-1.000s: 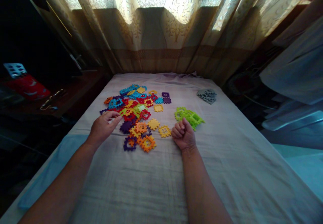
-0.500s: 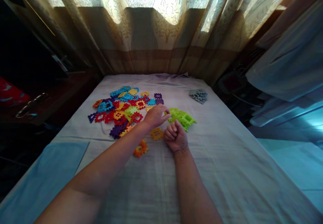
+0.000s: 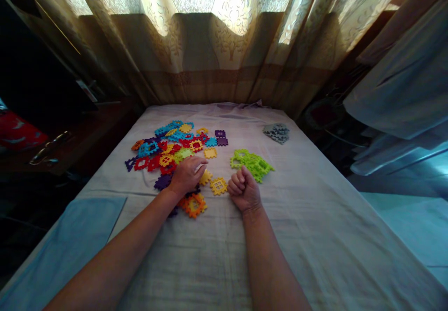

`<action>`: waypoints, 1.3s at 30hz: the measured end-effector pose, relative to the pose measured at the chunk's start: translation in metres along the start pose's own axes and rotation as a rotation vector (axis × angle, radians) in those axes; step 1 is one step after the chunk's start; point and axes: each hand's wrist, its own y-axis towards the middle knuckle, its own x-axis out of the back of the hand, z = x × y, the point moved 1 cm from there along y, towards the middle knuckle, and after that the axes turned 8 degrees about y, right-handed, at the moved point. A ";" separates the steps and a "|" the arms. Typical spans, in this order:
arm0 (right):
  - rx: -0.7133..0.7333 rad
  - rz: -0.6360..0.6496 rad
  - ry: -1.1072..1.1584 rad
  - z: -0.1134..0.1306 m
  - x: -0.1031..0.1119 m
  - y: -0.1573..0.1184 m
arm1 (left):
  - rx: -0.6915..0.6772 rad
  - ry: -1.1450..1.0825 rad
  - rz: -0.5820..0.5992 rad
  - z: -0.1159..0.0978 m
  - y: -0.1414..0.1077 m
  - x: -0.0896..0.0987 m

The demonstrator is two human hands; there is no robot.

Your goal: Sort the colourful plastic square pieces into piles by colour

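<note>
The left hand (image 3: 188, 173) is over the near part of a loose heap of flat plastic pieces with notched edges, red, blue, purple, yellow and orange (image 3: 142, 163); its thumb and fingertips stand slightly apart, and whether its fingers touch a piece cannot be told. A solid yellow notched plastic piece (image 3: 206, 177) shows just beyond the thumb, partly hidden. Nearer the person, an orange notched plastic piece with a cut-out middle (image 3: 190, 209) lies by the wrist.

The right hand (image 3: 244, 190) is curled into a fist, fingers folded together, at the near edge of a heap of bright green notched plastic pieces (image 3: 259, 166); whether anything is inside the fist cannot be seen. Just to its left lies a yellow notched plastic square with a window grid (image 3: 219, 186).

Farther back, between the mixed heap and the green one, lie a pale yellow square plastic frame (image 3: 210, 153) and two purple notched plastic pieces (image 3: 221, 141). A small heap of grey plastic pieces (image 3: 276, 133) sits well apart, at the far right. All these pieces lie on a pale, creased cloth (image 3: 332, 255), with a folded light-blue cloth (image 3: 75, 222) at its left and a patterned beige curtain (image 3: 227, 45) behind
</note>
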 end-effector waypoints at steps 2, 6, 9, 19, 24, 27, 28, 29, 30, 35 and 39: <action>-0.002 -0.001 -0.010 0.000 0.000 0.000 | 0.008 0.061 -0.026 0.010 -0.018 0.013; -0.005 -0.007 -0.032 0.001 0.000 0.000 | 0.094 0.141 -0.020 0.035 -0.044 0.030; -0.009 -0.006 -0.043 0.001 0.001 -0.001 | 0.187 0.139 0.023 0.052 -0.056 0.037; -0.009 -0.004 -0.039 0.001 0.001 -0.001 | 0.333 0.285 0.114 0.060 -0.048 0.053; -0.018 -0.014 -0.021 0.001 0.000 -0.001 | 0.253 0.297 0.129 0.043 -0.040 0.042; -0.011 -0.045 -0.022 0.001 0.000 -0.001 | 0.200 0.282 0.175 0.037 -0.040 0.037; -0.009 -0.059 -0.029 0.001 -0.001 -0.001 | 0.196 0.279 0.185 0.036 -0.040 0.036; -0.008 -0.071 -0.036 0.001 -0.001 -0.001 | 0.195 0.277 0.192 0.036 -0.040 0.036; -0.008 -0.080 -0.042 0.001 -0.001 -0.001 | 0.195 0.277 0.197 0.035 -0.040 0.036; -0.010 -0.064 -0.043 0.001 -0.001 -0.001 | 0.166 0.300 0.240 0.031 -0.032 0.037; -0.005 -0.046 -0.031 0.001 -0.002 -0.001 | 0.090 0.277 0.257 0.027 -0.023 0.036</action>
